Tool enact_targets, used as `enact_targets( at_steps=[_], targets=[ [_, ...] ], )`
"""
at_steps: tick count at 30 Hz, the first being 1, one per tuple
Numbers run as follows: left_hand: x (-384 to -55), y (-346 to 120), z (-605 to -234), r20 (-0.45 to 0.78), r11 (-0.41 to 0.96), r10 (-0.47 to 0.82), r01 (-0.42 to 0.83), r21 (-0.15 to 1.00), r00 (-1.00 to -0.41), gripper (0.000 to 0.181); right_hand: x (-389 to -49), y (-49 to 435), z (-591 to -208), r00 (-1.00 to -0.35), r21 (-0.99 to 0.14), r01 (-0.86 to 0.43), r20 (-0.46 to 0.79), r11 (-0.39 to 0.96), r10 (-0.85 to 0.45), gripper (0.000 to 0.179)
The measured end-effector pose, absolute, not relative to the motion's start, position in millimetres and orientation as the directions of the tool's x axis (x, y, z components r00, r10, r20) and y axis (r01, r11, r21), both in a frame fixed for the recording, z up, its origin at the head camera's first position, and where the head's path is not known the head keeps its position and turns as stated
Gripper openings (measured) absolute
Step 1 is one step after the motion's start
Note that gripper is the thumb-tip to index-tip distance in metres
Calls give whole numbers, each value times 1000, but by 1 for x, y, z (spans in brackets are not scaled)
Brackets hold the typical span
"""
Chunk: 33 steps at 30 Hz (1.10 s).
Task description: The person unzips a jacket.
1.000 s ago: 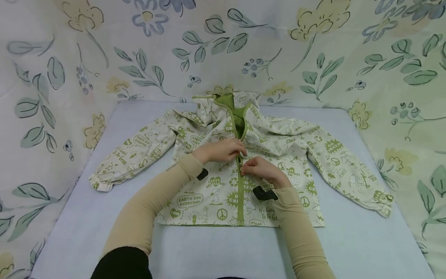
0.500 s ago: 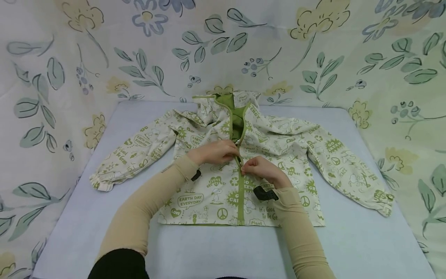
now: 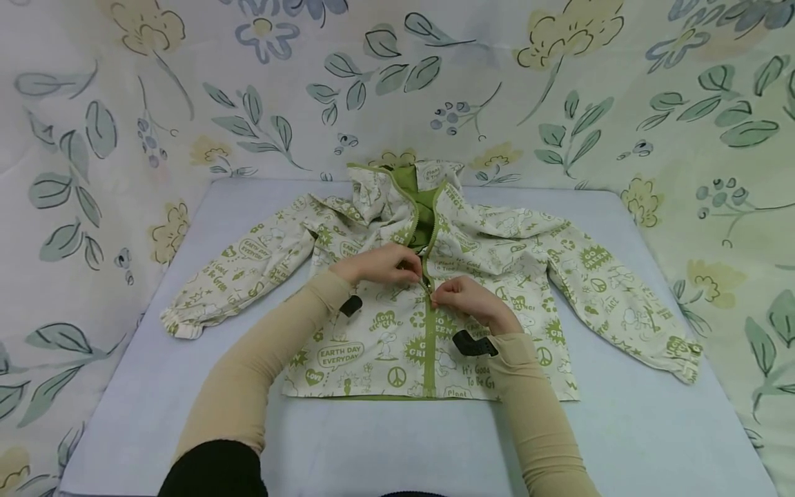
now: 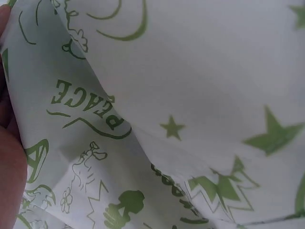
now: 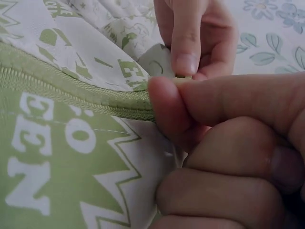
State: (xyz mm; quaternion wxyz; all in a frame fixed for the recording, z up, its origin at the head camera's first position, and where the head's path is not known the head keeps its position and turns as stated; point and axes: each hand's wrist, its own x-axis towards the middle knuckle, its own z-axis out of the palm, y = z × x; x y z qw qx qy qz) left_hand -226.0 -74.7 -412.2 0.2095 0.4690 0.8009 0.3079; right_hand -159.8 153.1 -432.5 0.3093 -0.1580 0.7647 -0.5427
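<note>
A white hooded jacket [image 3: 385, 345] with green print lies face up, sleeves spread to both sides. Its green zipper [image 3: 430, 352] is joined from the hem up to mid-chest; above that the fronts part and show the green lining [image 3: 424, 207]. My left hand [image 3: 381, 266] pinches the zipper edge of the left front just above the slider. My right hand [image 3: 466, 298] pinches the zipper pull, mostly hidden by thumb and forefinger. The right wrist view shows both hands close together, the left hand [image 5: 198, 40] behind the right. Printed fabric [image 4: 190, 95] fills most of the left wrist view.
The jacket rests on a white-covered table [image 3: 373, 449]. A floral cloth [image 3: 397, 83] hangs behind it and along both sides. The hood [image 3: 379, 190] stands bunched at the back, close to the cloth. Sleeves [image 3: 236, 276] reach towards the table's sides.
My left hand has shifted slightly left, drawing the left front edge aside, so the neck opening looks wider. The right hand has stayed almost in place at the zipper.
</note>
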Motion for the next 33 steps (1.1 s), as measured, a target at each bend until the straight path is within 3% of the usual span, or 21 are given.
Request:
enact_targets(
  at_steps=[17,33],
  targets=[
    [-244,-70,-411,-64,480,799,571,666,-598,12,-157,145,-426,-845,-883,81,-308,463,-438,26],
    [-251,-76,-411,-35,466,791,565,681,-611,12,-149,141,-435,-814,-888,115,-342,446,-470,27]
  ],
)
